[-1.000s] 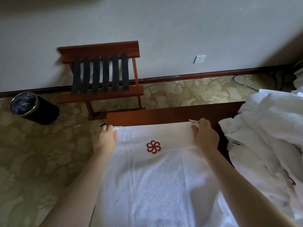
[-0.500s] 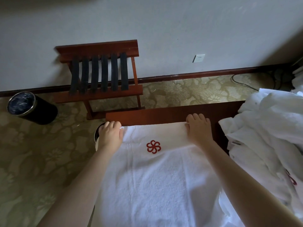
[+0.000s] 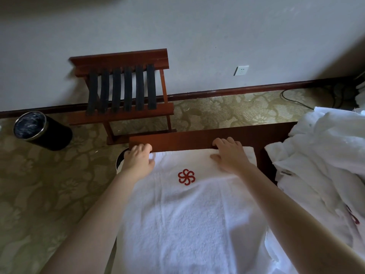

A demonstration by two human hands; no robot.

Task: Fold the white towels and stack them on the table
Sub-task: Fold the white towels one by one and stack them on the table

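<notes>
Wooden table (image 3: 197, 138) bears a white towel (image 3: 187, 218); outstretched left grip (image 3: 138, 161) pinches its far corner, right grip (image 3: 230, 156) presses flat and open.

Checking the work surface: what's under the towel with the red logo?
The wooden table shows beyond the far edge of the towel, past the left hand and right hand. A round rim peeks beside the left hand. Anything else beneath is covered.

Right hand (image 3: 229, 155) has released the towel (image 3: 187, 214) corner, now lying flat.

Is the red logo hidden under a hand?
No, the red logo shows bare on the towel between the left hand and right hand.
</notes>
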